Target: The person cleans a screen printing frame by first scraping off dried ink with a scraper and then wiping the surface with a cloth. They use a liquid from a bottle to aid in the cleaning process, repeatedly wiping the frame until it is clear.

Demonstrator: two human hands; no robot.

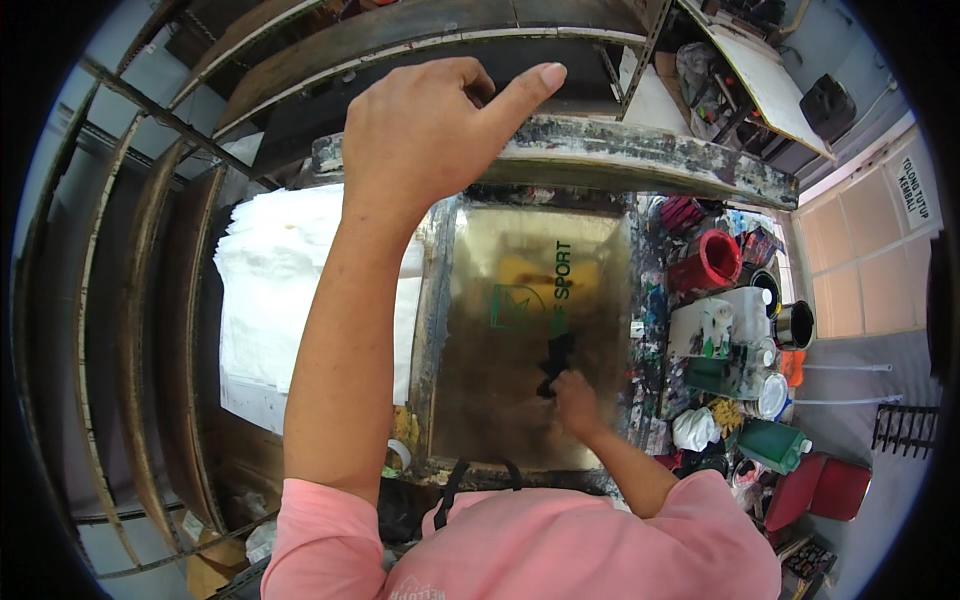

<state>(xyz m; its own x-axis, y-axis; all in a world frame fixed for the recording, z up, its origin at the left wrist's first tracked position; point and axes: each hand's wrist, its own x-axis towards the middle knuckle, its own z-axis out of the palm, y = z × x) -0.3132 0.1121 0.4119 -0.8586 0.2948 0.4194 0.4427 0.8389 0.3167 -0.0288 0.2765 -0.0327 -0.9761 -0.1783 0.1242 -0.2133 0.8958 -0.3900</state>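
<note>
My left hand [430, 130] is raised high over the worktable, close to the camera. Its thumb stretches out to the right, apart from a bent index finger; the other fingers are hidden behind the hand, and nothing shows in it. Lower down, my right hand [577, 405] grips a crumpled black rag [560, 360] against the screen-printing frame's brownish, shiny mesh [480, 390]. Green lettering and a green emblem [517, 307] show on the mesh, with a yellow patch [540, 270] behind them. The rag lies just below the lettering.
White sheets [290, 290] are stacked left of the frame. A paint-stained beam [650, 170] crosses behind it. On the right stand a red paint tub [705, 262], plastic jugs [700, 330], a green container [775, 445] and a red chair [820, 488]. Wooden shelves [190, 340] line the left.
</note>
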